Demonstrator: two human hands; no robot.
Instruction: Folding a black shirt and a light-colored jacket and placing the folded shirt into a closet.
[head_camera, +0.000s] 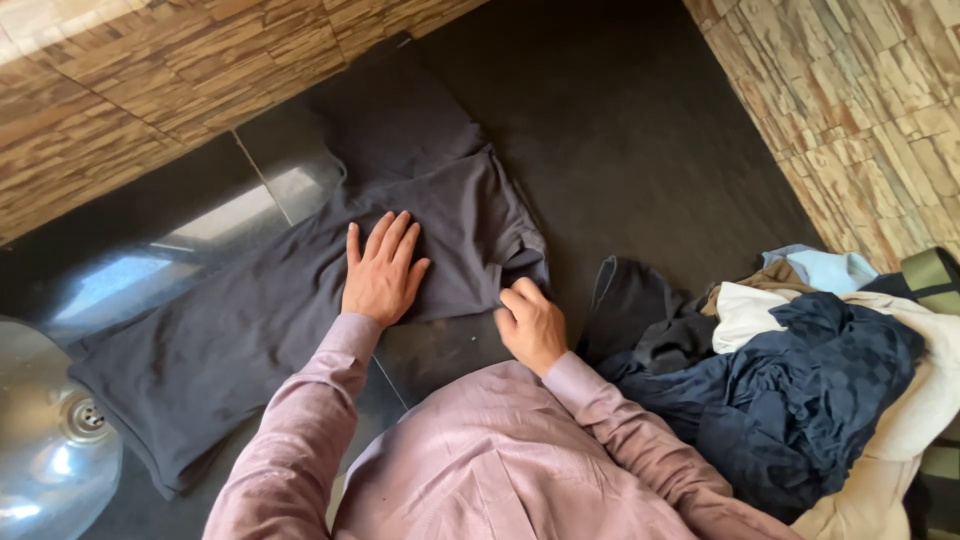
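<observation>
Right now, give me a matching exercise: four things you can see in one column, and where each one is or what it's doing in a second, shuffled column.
Things:
1. left hand
2. right hand
3. metal sink
4. pile of clothes

States or places:
A. heaped at the right on the counter
B. pinching the dark garment's near edge
C. pressed flat on the dark garment
D. at the lower left corner

Pairs: 1-C, 2-B, 3-D, 4-A

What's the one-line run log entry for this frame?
left hand: flat on dark garment | right hand: pinching garment edge | surface: black counter | right side: clothes pile | lower left: steel sink
</observation>
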